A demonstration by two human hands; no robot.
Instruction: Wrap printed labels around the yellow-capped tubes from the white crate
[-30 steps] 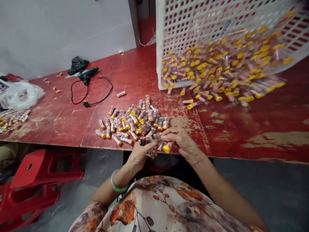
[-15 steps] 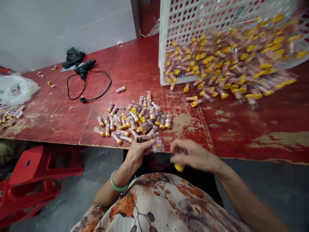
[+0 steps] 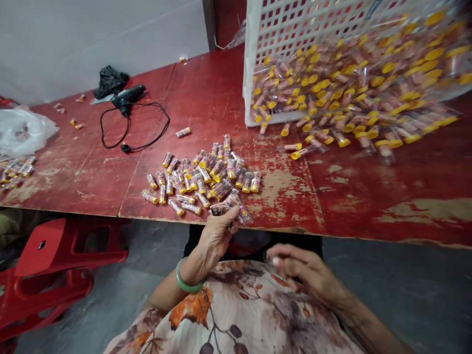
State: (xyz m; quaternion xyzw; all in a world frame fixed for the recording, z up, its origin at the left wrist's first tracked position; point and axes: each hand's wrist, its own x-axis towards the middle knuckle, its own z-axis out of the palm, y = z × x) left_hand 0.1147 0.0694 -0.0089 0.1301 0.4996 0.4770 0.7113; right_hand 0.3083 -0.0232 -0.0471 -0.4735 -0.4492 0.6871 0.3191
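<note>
**Left hand clenched on a strip of tubes at the table edge, right hand low over the lap**

We're on the head camera, looking down over the table, and the left hand is closed firmly around a bunched strip of clear plastic tubes! That strip pokes out past the fingers, right at the edge of the worn red-painted board table. A green bangle sits on the left wrist. Over to the right hand, curled and blurred above the floral blouse. Something see-through may be at its fingertips, but from here you can't tell whether it's gripping anything.

Just beyond the left hand lies a loose pile of yellow-capped tubes, spread flat on the boards. Up on the right, a tilted white plastic crate is packed with more of them, and a blurred spill of tubes runs along its lower edge onto the table. Far left, a smaller heap of tubes sits just below a white plastic bag. Further back are a black corded tool and a crumpled black bag. Down below, a red plastic stool stands on the grey floor.
</note>
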